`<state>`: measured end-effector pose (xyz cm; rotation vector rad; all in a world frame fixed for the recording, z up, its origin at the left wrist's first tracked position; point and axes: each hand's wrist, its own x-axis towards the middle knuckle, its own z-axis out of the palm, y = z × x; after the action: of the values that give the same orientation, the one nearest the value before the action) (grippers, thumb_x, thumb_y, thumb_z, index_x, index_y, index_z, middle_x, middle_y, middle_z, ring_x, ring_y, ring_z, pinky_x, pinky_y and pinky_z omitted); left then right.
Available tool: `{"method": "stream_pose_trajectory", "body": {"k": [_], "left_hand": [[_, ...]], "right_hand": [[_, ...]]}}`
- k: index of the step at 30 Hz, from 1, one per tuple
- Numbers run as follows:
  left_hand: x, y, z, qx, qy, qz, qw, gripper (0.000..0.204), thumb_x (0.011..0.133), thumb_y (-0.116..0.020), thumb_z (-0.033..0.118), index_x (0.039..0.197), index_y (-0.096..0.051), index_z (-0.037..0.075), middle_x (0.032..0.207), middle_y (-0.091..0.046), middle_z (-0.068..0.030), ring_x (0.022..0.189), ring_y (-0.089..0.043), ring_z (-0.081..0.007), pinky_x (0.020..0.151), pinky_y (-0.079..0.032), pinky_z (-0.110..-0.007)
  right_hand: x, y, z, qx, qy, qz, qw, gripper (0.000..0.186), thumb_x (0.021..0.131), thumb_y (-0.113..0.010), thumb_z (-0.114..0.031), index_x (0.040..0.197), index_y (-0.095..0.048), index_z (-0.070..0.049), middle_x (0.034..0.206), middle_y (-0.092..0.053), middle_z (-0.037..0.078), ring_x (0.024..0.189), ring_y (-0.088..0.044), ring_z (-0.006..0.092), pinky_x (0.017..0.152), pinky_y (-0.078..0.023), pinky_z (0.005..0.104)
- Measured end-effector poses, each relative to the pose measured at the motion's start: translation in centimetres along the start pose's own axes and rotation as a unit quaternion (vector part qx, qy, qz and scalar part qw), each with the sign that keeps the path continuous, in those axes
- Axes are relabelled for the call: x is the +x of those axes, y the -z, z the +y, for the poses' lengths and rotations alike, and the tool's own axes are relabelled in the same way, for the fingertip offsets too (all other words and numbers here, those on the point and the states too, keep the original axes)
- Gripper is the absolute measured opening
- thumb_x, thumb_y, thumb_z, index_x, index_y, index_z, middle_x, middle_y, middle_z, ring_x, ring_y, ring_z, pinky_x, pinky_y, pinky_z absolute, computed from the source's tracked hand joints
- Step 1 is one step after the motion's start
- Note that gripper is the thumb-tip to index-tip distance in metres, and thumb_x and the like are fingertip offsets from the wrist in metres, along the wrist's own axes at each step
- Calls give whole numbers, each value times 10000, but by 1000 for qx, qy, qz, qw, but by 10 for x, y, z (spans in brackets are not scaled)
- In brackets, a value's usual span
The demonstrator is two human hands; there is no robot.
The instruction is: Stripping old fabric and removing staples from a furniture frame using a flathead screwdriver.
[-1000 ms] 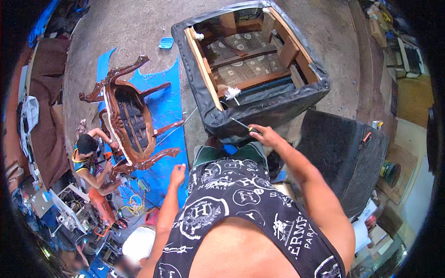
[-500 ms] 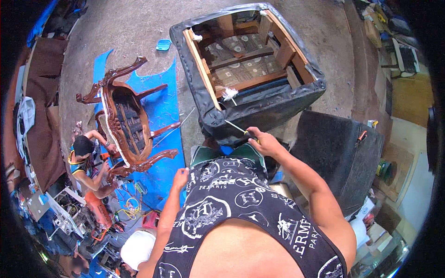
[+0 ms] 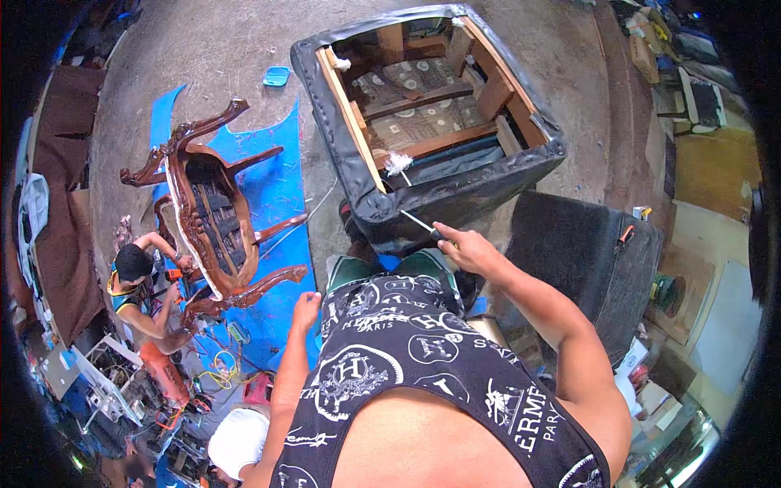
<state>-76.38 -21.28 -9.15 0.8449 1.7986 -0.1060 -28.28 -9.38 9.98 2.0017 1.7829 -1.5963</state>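
Observation:
In my right hand (image 3: 469, 248) is a screwdriver (image 3: 421, 223) with a thin bright shaft and a dark handle. My fingers wrap round that handle. The shaft points up and left to the near corner of a black upholstered chair frame (image 3: 439, 215), whose open underside faces up; whether the tip touches the cover I cannot tell. Wooden rails (image 3: 455, 142) and patterned cloth show inside the frame, with a tuft of white stuffing (image 3: 398, 163) near that corner. My left hand (image 3: 307, 307) hangs by my left side, fingers curled, with nothing visible in it.
Left of me a carved wooden chair frame (image 3: 213, 220) lies tipped on a blue sheet (image 3: 281, 175). A person (image 3: 134, 276) works at it with an orange power tool (image 3: 173, 275). On my right stands a black upholstered block (image 3: 569, 252) bearing a red-handled tool (image 3: 626, 235). Cords and tools lie lower left.
The whole view has shifted slightly, carrying the furniture leftward. My screwdriver tip has moved a little rightward along the black cover's corner. My left hand has swung slightly outward.

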Motion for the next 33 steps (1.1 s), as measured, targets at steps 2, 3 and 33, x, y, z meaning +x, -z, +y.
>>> {"method": "stream_pose_trajectory", "body": {"k": [2, 3, 33], "left_hand": [[0, 2, 16, -67, -8, -6, 998, 457, 937, -640, 402, 1157, -652, 1, 1100, -702, -210, 1024, -665, -305, 894, -506, -407], [-1, 2, 24, -68, -9, -9, 998, 457, 937, -640, 402, 1157, -652, 1, 1100, -702, -210, 1024, -665, -305, 894, -506, -407], [89, 54, 8, 19, -133, -16, 991, 399, 970, -643, 370, 1164, -630, 21, 905, -657, -45, 758, -590, -132, 652, -497, -294]], "right_hand": [[-2, -2, -8, 5, 1, 14, 1000, 523, 985, -541, -334, 1484, -457, -203, 941, -685, 297, 915, -664, 478, 845, -514, 540], [-3, 0, -13, -8, -19, 5, 1000, 535, 983, -536, -330, 1496, -437, -216, 937, -683, 300, 912, -663, 481, 851, -513, 543], [-10, -62, -50, 27, -95, 122, 988, 499, 972, -563, -324, 1459, -460, -341, 880, -676, 299, 842, -666, 482, 759, -532, 551]]}}
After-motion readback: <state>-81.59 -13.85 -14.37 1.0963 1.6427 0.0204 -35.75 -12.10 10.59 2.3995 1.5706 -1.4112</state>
